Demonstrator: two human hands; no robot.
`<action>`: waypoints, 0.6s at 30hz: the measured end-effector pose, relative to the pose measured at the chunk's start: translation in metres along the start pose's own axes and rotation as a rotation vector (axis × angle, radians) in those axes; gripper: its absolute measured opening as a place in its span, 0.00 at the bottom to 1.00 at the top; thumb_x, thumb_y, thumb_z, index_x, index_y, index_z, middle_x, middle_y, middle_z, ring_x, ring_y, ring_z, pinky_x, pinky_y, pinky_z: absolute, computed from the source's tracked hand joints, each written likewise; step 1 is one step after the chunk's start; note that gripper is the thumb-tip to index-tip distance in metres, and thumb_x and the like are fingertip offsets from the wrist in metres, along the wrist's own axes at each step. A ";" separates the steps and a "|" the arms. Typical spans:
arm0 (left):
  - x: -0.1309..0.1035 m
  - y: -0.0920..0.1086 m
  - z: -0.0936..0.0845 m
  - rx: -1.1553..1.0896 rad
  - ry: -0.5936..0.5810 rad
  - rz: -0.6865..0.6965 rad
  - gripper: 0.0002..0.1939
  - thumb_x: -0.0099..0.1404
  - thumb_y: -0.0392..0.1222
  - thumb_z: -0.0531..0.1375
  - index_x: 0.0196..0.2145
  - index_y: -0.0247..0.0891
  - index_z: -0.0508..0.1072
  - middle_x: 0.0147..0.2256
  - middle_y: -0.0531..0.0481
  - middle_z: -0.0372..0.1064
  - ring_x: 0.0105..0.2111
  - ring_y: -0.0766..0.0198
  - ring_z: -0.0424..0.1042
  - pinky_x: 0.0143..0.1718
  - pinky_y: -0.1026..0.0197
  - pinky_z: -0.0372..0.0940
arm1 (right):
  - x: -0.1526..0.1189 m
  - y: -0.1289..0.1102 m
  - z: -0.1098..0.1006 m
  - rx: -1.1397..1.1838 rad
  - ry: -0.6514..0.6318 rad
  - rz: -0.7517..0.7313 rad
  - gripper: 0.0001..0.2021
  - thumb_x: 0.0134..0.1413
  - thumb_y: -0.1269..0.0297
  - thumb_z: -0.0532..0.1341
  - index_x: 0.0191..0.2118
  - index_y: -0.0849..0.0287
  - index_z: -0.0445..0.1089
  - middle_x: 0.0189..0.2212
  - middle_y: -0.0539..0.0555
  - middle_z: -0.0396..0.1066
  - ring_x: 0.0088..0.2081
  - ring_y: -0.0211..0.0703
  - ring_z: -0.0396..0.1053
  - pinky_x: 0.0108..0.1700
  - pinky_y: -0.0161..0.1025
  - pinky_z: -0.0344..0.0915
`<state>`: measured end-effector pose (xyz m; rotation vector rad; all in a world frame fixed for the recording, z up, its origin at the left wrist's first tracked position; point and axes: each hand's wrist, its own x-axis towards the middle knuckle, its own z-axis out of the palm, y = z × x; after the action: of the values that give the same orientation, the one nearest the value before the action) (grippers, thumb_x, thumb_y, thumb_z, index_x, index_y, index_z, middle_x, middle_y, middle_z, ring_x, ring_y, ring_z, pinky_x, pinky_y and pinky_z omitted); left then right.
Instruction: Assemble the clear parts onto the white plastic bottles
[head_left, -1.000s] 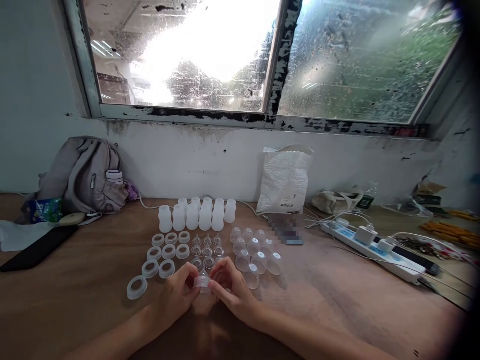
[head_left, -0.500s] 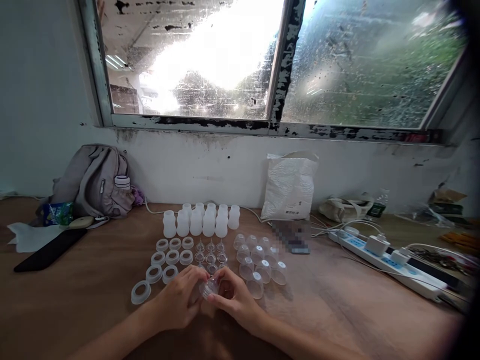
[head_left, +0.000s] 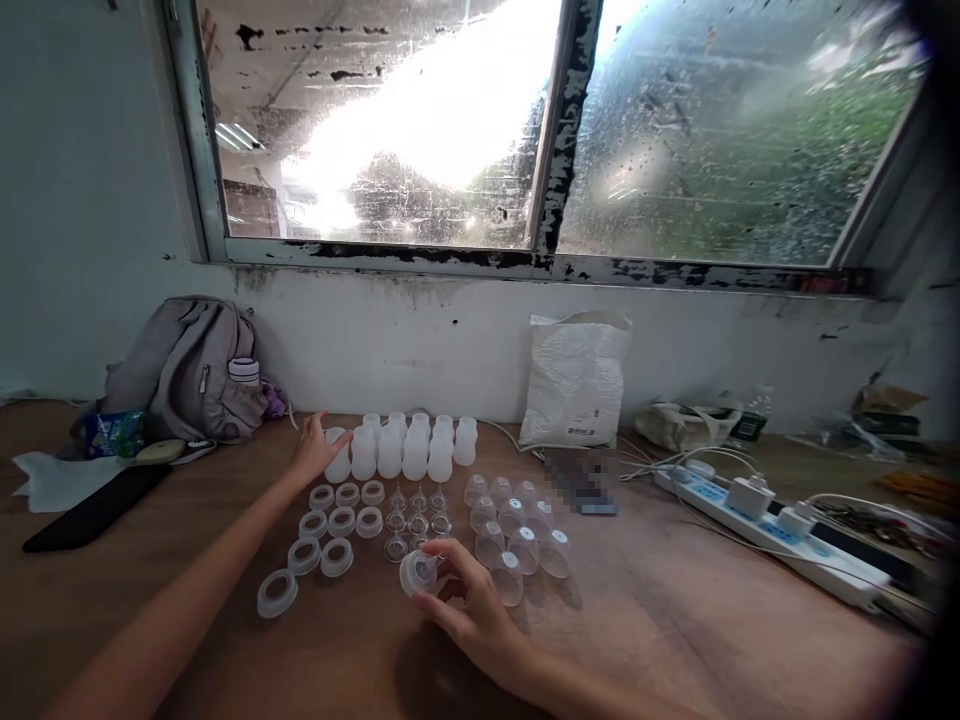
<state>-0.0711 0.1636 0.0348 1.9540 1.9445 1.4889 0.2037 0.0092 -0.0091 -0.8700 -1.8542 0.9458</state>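
Observation:
My right hand (head_left: 472, 610) pinches a clear teat set in a frosted collar ring (head_left: 418, 572), held above the table at the front middle. My left hand (head_left: 313, 450) is at the left end of the row of frosted white bottles, thumb and fingers spread around the neck of the end bottle (head_left: 338, 462). Whether the fingers press on that bottle cannot be made out. Loose collar rings (head_left: 342, 521) lie in rows at left. Clear teats (head_left: 418, 524) stand in the middle, partly behind my right hand. Transparent dome caps (head_left: 527, 548) are grouped to the right.
A grey backpack (head_left: 191, 370) and a black flat case (head_left: 97, 508) are at the left. Against the wall leans a white padded bag (head_left: 576, 385). To the right lies a power strip (head_left: 780, 535) with plugs and cables. A blurred-out object (head_left: 581, 480) lies behind the caps.
My left hand has let go of the teat and ring and moved up and left to the end bottle. My right hand keeps its hold in nearly the same spot.

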 end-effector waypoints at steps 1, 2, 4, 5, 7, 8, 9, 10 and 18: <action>0.003 -0.006 0.004 -0.006 0.001 -0.040 0.29 0.50 0.52 0.58 0.45 0.30 0.59 0.47 0.35 0.59 0.49 0.47 0.58 0.48 0.49 0.55 | 0.000 -0.001 -0.001 -0.015 -0.004 -0.013 0.16 0.44 0.70 0.61 0.42 0.56 0.61 0.38 0.52 0.63 0.34 0.37 0.64 0.34 0.34 0.63; 0.005 -0.011 0.008 -0.017 -0.006 -0.072 0.29 0.50 0.53 0.57 0.44 0.29 0.60 0.45 0.35 0.61 0.47 0.48 0.62 0.46 0.50 0.58 | 0.000 -0.001 -0.001 -0.023 -0.011 -0.022 0.16 0.44 0.71 0.61 0.42 0.56 0.62 0.39 0.52 0.62 0.34 0.37 0.63 0.34 0.34 0.63; 0.002 -0.018 0.012 -0.047 -0.036 -0.113 0.26 0.49 0.54 0.57 0.39 0.30 0.64 0.39 0.37 0.66 0.40 0.51 0.67 0.39 0.54 0.62 | 0.001 -0.003 -0.002 -0.024 -0.017 -0.028 0.15 0.43 0.72 0.61 0.40 0.56 0.62 0.40 0.52 0.61 0.35 0.37 0.63 0.33 0.33 0.63; 0.000 -0.020 0.012 -0.063 -0.050 -0.121 0.24 0.49 0.54 0.58 0.37 0.31 0.65 0.36 0.40 0.68 0.36 0.53 0.69 0.35 0.56 0.63 | 0.001 -0.003 -0.001 -0.016 -0.013 -0.027 0.15 0.42 0.73 0.61 0.39 0.56 0.62 0.40 0.52 0.61 0.35 0.37 0.63 0.33 0.32 0.63; -0.006 -0.020 0.010 -0.091 -0.051 -0.126 0.21 0.48 0.54 0.58 0.33 0.33 0.66 0.32 0.43 0.69 0.32 0.56 0.70 0.31 0.59 0.64 | 0.001 -0.002 -0.001 0.007 -0.002 -0.030 0.14 0.40 0.74 0.62 0.36 0.57 0.61 0.39 0.51 0.60 0.34 0.36 0.62 0.32 0.32 0.62; -0.008 -0.018 0.008 -0.102 -0.032 -0.126 0.21 0.48 0.54 0.58 0.33 0.33 0.67 0.31 0.44 0.69 0.31 0.56 0.69 0.31 0.60 0.64 | 0.001 -0.002 0.000 0.016 0.002 -0.032 0.14 0.39 0.74 0.62 0.34 0.57 0.61 0.38 0.51 0.60 0.34 0.36 0.62 0.31 0.31 0.62; -0.009 -0.016 0.005 -0.112 -0.002 -0.123 0.21 0.48 0.54 0.58 0.33 0.34 0.67 0.32 0.44 0.69 0.32 0.57 0.69 0.32 0.60 0.63 | 0.001 -0.001 0.000 0.025 0.006 -0.034 0.14 0.38 0.74 0.63 0.32 0.57 0.60 0.38 0.51 0.59 0.33 0.36 0.62 0.30 0.31 0.61; -0.010 -0.011 0.001 -0.121 0.034 -0.120 0.22 0.49 0.54 0.58 0.35 0.34 0.66 0.33 0.45 0.69 0.33 0.57 0.69 0.33 0.60 0.63 | 0.001 -0.001 0.001 0.031 0.012 -0.035 0.14 0.37 0.75 0.63 0.31 0.58 0.59 0.37 0.51 0.59 0.32 0.35 0.61 0.29 0.30 0.61; -0.036 0.079 -0.031 -0.229 0.196 0.267 0.15 0.55 0.47 0.56 0.38 0.37 0.63 0.36 0.49 0.64 0.37 0.61 0.65 0.39 0.60 0.61 | -0.006 -0.002 0.005 0.111 0.100 -0.086 0.16 0.38 0.66 0.65 0.31 0.58 0.56 0.33 0.50 0.59 0.28 0.34 0.59 0.28 0.31 0.60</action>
<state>-0.0206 0.0991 0.0773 2.0962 1.5296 1.9366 0.2016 0.0018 -0.0114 -0.7507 -1.7236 0.9263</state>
